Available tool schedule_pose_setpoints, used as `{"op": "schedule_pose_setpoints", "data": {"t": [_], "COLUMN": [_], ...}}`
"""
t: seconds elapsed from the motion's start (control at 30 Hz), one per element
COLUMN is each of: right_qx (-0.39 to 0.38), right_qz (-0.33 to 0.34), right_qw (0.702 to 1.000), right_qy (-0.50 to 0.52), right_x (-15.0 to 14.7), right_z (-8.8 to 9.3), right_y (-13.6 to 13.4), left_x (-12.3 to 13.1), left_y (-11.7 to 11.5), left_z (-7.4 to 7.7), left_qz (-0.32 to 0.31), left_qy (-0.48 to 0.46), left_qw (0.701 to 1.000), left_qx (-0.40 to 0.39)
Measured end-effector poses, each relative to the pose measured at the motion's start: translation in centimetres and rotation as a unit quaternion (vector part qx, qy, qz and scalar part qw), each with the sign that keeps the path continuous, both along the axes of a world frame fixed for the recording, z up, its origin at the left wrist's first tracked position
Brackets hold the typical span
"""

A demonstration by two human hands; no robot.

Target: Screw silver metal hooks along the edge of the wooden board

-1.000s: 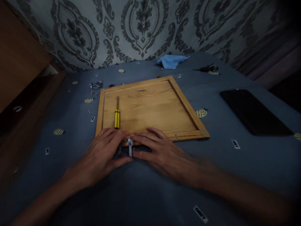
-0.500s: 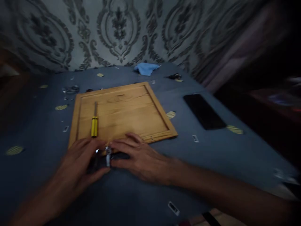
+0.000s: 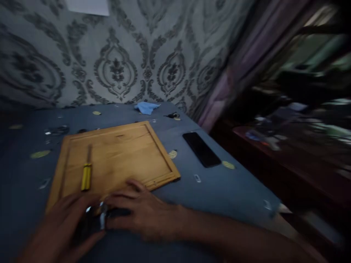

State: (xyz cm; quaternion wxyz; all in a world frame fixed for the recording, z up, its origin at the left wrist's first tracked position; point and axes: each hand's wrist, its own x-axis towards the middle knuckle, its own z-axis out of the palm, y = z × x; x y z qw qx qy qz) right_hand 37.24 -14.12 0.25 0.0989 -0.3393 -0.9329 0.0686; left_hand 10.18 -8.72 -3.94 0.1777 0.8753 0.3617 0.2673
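Note:
Both my hands rest on the blue cloth at the near edge of a square wooden panel (image 3: 123, 153). My left hand (image 3: 65, 226) and my right hand (image 3: 139, 212) meet around a small shiny metal fitting (image 3: 102, 215) at the panel's front rim, fingers curled on it. The picture is smeared by motion, so the exact grip is unclear. A yellow-handled screwdriver (image 3: 86, 171) lies on the panel's left part, apart from both hands.
A black phone (image 3: 201, 149) lies right of the panel. A light blue rag (image 3: 146, 107) and a small dark object (image 3: 172, 115) sit at the back by the patterned wall. Loose small metal parts (image 3: 56, 130) lie at the back left. The bed's edge drops off at right.
The view has swung right and up, so the panel and hands sit lower left in the picture. Both hands stay on the metal fitting at the panel's near edge.

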Motion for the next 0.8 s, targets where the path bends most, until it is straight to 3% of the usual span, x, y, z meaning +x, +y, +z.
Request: {"op": "schedule_pose_setpoints", "data": {"t": [0.07, 0.17, 0.27, 0.33, 0.4, 0.5, 0.6, 0.8], "right_qx": [-0.023, -0.031, 0.015, 0.046, 0.073, 0.085, 0.102, 0.134], "right_qz": [0.017, 0.009, 0.043, 0.039, 0.044, 0.045, 0.046, 0.059], "right_qw": [0.999, 0.996, 0.992, 0.991, 0.989, 0.988, 0.985, 0.982], "right_qy": [0.03, 0.085, 0.115, 0.119, 0.124, 0.119, 0.129, 0.121], "right_x": [0.0, 0.1, 0.1, 0.1, 0.2, 0.2, 0.3, 0.5], "right_z": [-0.7, -2.0, -3.0, -3.5, -3.7, -4.1, -4.5, -4.7], "right_y": [0.3, 0.9, 1.4, 1.6, 1.7, 1.8, 2.0, 2.2], "left_x": [0.0, -0.6, -2.6, -4.7, -6.6, -8.2, -8.3, -8.2], "left_y": [-0.5, 0.0, 1.8, 3.4, 4.8, 6.3, 6.8, 7.6], "left_z": [1.8, 5.7, 9.2, 10.2, 9.9, 8.0, 6.2, 4.0], "left_qz": [-0.022, 0.026, 0.127, 0.208, 0.251, 0.264, 0.258, 0.257], "left_qy": [0.033, 0.01, -0.041, -0.098, -0.1, -0.07, -0.026, 0.027], "left_qw": [0.999, 1.0, 0.99, 0.972, 0.961, 0.961, 0.965, 0.966], "left_qx": [0.02, -0.003, -0.052, -0.052, -0.049, -0.043, -0.032, 0.004]}}
